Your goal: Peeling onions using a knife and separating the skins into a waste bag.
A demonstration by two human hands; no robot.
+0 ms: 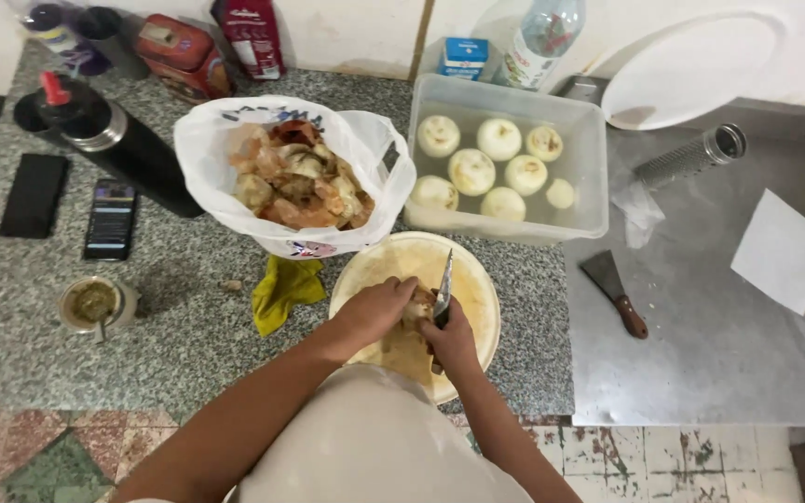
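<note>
A person's left hand [379, 310] curls closed around a pale onion [416, 307] over a round cream cutting board [472, 289], the fingers hiding most of the onion. The right hand [452, 340] is clenched on the handle of a knife [443, 292], so the handle cannot be seen; only the blade shows, pointing up and away from the body, its edge against the onion. Both forearms angle in from the lower frame, wrists close together, and the near edge of the board is cut off by the person's pale shirt. Just left of the board lies a crumpled yellow cloth [283, 289]. Behind the board, touching its far rim, a white plastic bag [225, 149] holds brownish peelings. Right of the bag, a clear plastic tub [589, 140] holds peeled onions [472, 170] in water. Farther right of the board, a scraper [613, 289] rests on the steel part of the table [701, 354].
</note>
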